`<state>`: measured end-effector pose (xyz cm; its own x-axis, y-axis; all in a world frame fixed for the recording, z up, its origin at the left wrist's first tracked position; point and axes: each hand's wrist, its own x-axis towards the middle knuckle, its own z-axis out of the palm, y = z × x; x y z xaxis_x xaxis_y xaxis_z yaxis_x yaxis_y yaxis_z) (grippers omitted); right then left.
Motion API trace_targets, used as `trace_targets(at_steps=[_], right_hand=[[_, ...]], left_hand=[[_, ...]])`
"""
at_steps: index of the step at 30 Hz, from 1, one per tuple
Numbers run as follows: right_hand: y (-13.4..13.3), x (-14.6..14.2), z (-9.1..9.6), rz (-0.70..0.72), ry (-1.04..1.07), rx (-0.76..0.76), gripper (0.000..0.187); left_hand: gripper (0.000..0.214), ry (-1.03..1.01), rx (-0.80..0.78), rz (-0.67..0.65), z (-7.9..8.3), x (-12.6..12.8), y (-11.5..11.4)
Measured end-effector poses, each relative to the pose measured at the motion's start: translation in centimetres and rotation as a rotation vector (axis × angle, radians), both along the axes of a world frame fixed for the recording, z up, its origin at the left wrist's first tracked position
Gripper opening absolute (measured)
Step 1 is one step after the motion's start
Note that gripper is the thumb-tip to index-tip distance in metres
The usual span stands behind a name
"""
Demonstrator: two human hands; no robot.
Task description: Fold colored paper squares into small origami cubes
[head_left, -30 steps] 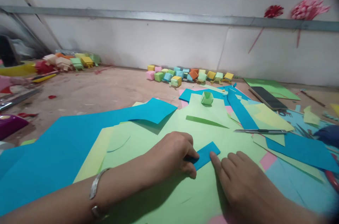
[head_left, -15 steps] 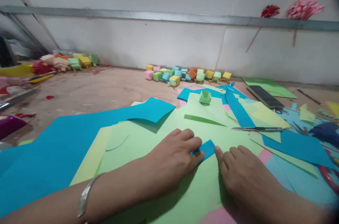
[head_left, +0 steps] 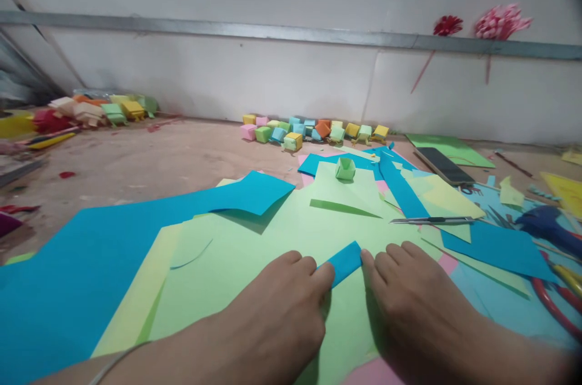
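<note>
A small folded blue paper strip (head_left: 345, 261) lies on a light green sheet (head_left: 254, 245). My left hand (head_left: 277, 306) presses its fingertips on the strip's left end, fingers curled together. My right hand (head_left: 404, 294) rests flat beside the strip's right end, its index fingertip touching the edge. A small green paper cube (head_left: 344, 169) sits farther back on the green paper.
Large blue sheets (head_left: 91, 264) lie at left. A craft knife (head_left: 431, 220) lies right of centre, a dark phone (head_left: 443, 165) behind it. A row of coloured paper cubes (head_left: 313, 129) lines the wall; more cubes (head_left: 104, 109) sit far left. Scissors handles (head_left: 550, 300) are at right.
Both hands have slid toward me with the strip. My left fingers moved from covering its middle to its left end, so more of the blue strip shows.
</note>
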<state>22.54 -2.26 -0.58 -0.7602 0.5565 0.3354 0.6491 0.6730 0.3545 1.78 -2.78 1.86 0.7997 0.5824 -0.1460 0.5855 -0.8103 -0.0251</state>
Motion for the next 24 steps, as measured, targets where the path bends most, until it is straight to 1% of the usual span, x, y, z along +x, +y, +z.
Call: trace_targets(at_steps=[2, 5, 7, 10, 14, 17, 21, 24], right_hand=[[-0.1, -0.4, -0.2, 0.017, 0.000, 0.015, 0.045], [0.2, -0.8, -0.7, 0.036, -0.057, 0.002, 0.052], [0.5, -0.8, -1.1, -0.002, -0.109, 0.011, 0.051], [0.8, -0.7, -1.3, -0.043, -0.159, 0.007, 0.041], [1.1, -0.5, -1.2, -0.047, -0.170, -0.001, 0.039], [1.4, -0.5, -1.2, -0.004, -0.127, 0.027, 0.034], [1.4, -0.9, -0.6, 0.040, -0.075, 0.052, 0.028], [1.0, -1.2, 0.3, 0.014, -0.059, 0.112, 0.034]], left_hand=[[0.007, -0.005, 0.008, -0.003, -0.3, 0.0, 0.0], [0.003, -0.003, 0.023, 0.011, -0.3, -0.1, -0.1], [0.006, 0.003, 0.044, 0.017, 0.0, -0.3, -0.2], [0.012, 0.054, 0.063, 0.012, 0.6, -0.3, -0.4], [0.015, 0.168, 0.022, 0.022, 1.4, 0.3, -0.5], [0.016, 0.238, -0.015, 0.036, 1.9, 0.7, -0.3], [0.022, 0.269, -0.054, 0.066, 2.3, 0.9, -0.3], [0.026, 0.281, -0.060, 0.067, 2.4, 0.9, -0.5]])
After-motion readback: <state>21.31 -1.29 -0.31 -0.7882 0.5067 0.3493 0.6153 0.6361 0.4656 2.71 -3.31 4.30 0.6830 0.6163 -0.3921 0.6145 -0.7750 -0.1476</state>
